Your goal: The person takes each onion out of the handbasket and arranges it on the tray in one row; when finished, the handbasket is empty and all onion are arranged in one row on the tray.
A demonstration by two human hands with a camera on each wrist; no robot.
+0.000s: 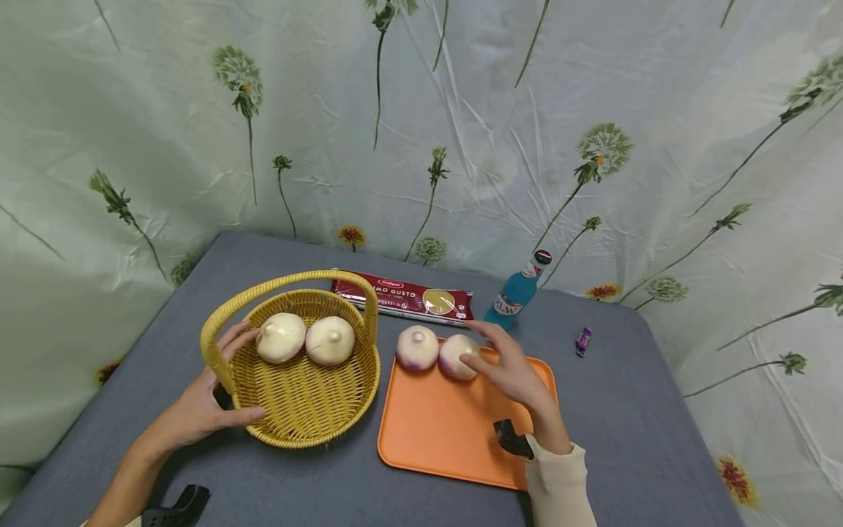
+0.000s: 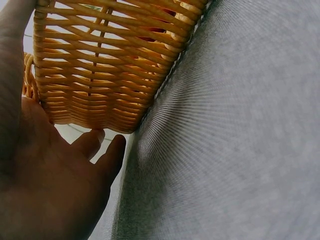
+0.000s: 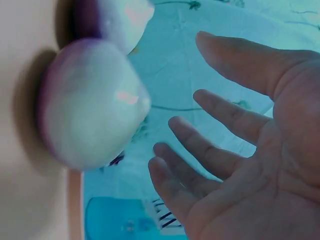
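A yellow wicker basket (image 1: pixel 309 424) with an arched handle stands on the left, holding two white turnips (image 1: pixel 281 338) side by side at its far side. My left hand (image 1: pixel 197 410) holds the basket's left rim, thumb and fingers spread over it; in the left wrist view two of its fingers stick out free beside the weave. Two purple-and-white turnips (image 1: pixel 418 348) (image 3: pixel 92 105) sit at the far left of an orange tray (image 1: pixel 448 439). Over the tray, my right hand (image 1: pixel 510 369) reaches around the nearer-right turnip with fingers spread; the right wrist view shows a gap between them.
Behind the basket and tray lies a red biscuit packet (image 1: pixel 408 296). A blue bottle (image 1: pixel 516 293) stands at the tray's far edge, and a small purple wrapped sweet (image 1: pixel 582 342) lies to the right. A flowered curtain (image 1: pixel 461 132) hangs behind the grey table (image 1: pixel 626 439).
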